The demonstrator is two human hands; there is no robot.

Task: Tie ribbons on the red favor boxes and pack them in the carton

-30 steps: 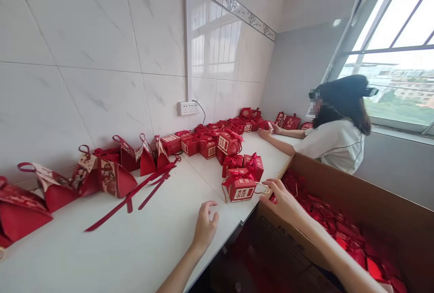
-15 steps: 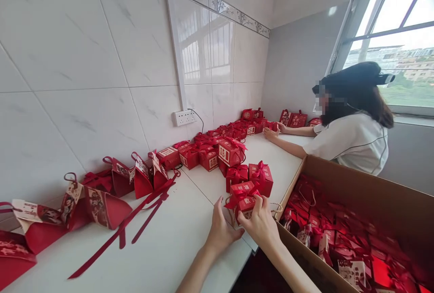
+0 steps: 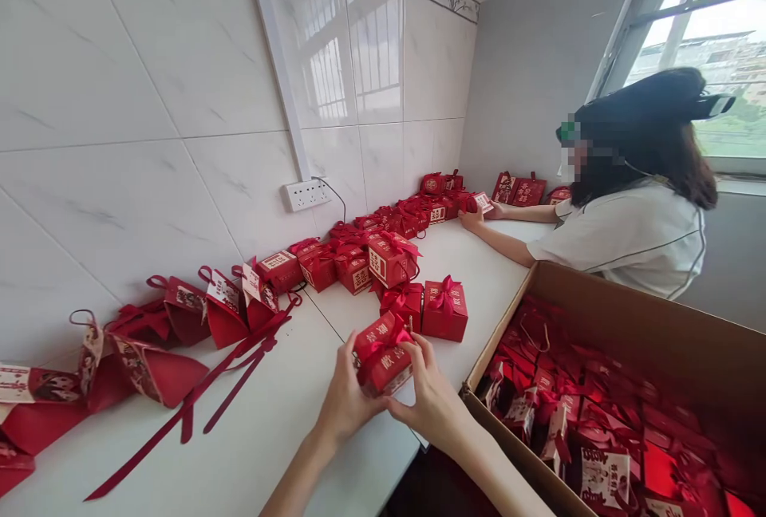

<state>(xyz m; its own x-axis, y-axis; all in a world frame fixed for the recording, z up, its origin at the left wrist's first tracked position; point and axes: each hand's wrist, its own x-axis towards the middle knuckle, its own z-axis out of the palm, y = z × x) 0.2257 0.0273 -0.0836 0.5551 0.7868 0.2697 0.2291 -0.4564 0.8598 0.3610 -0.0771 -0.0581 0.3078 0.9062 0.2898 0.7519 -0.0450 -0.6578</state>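
Between my two hands is a red gift box with gold lettering and a red ribbon bow on top, held tilted over the near edge of the white table. My left hand is closed round its left side, fingers partly hidden behind it. My right hand grips its right side, fingertips by the bow. Just beyond stand two similar boxes with bows, a red box on the right and another beside it. A box with a cream double-happiness panel sits raised behind them.
An open cardboard carton full of red boxes stands at right. Red boxes line the tiled wall, with peaked, handled boxes at left. Loose red ribbons lie on the table. Across it, a co-worker handles another box.
Both hands have closed round the gift box and shifted it left, away from the carton, tilting it. My view has turned slightly. The co-worker's box now shows its pale panel.
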